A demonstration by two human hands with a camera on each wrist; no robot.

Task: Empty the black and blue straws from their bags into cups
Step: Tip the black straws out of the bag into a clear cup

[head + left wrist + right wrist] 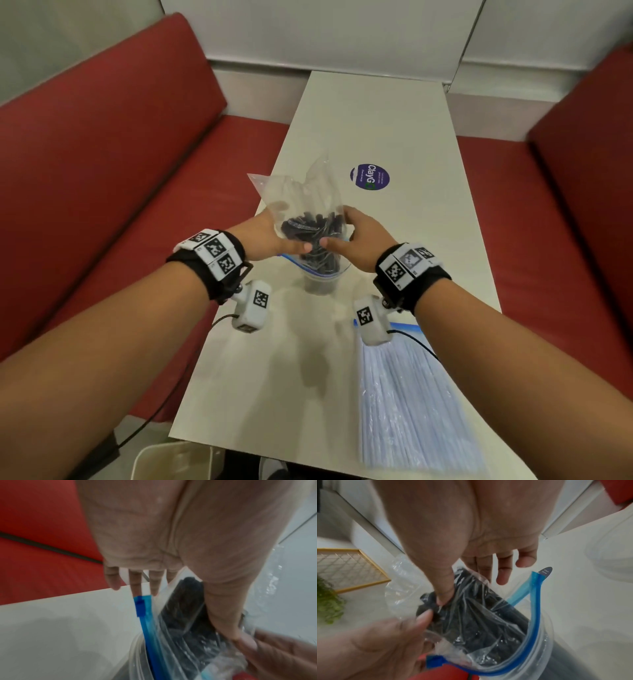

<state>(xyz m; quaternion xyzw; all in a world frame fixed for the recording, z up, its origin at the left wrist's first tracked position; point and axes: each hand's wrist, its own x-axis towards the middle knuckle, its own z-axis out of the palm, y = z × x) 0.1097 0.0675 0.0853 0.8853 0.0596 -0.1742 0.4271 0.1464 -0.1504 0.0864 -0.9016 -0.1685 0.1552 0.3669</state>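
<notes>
Both hands, left hand [265, 233] and right hand [359, 233], grip the upside-down bag [301, 205], and black straws [310, 228] are sliding into the cup [320, 286]. The blue straws [411, 404] wait bagged near the tabletop's [394, 120] front edge.

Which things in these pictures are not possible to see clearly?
- Cup, head view: mostly covered by the bag.
- Blue straws, head view: blurred, cut by the edge.
- Left hand fingers: behind the bag.
- Black straws: count unclear through wrinkled plastic.
</notes>
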